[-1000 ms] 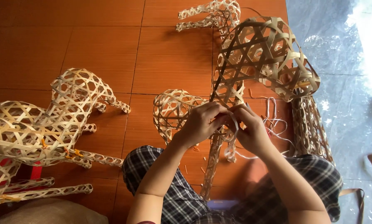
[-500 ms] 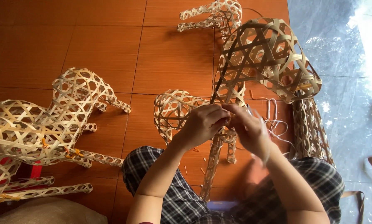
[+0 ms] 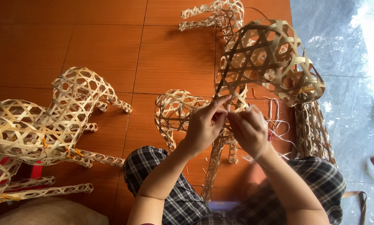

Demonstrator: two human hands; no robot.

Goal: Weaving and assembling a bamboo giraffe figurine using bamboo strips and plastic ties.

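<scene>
**Weaving at the neck of a bamboo animal frame**

Orange-brown floor tiles [image 3: 103, 46] run under the whole scene, with a pale blue sheet [image 3: 345, 75] along the right edge. Seated on them, a person in plaid trousers [image 3: 162, 187] holds an open-lattice woven bamboo frame [image 3: 270, 58] upright between the knees; its wide basket-like top rises above the hands and its narrow stem runs down to the floor.

Both hands meet where the lattice narrows. Left hand [image 3: 205, 125] is closed, fingertips pinching the strips at that junction. Right hand [image 3: 249, 131] is curled shut beside it, touching it, seemingly pinching a thin strip or tie, though blur hides exactly what it grips.

Judged from this, the step in hand is binding or tucking a strip at the neck. A next move would call for keeping the junction pinched tight while the loose end is drawn through a gap.

Finished bamboo animal figures [image 3: 49, 121] lie to the left, a smaller woven piece [image 3: 174, 110] just behind the hands, another figure [image 3: 220, 12] at the top, and loose strips [image 3: 278, 121] to the right
</scene>
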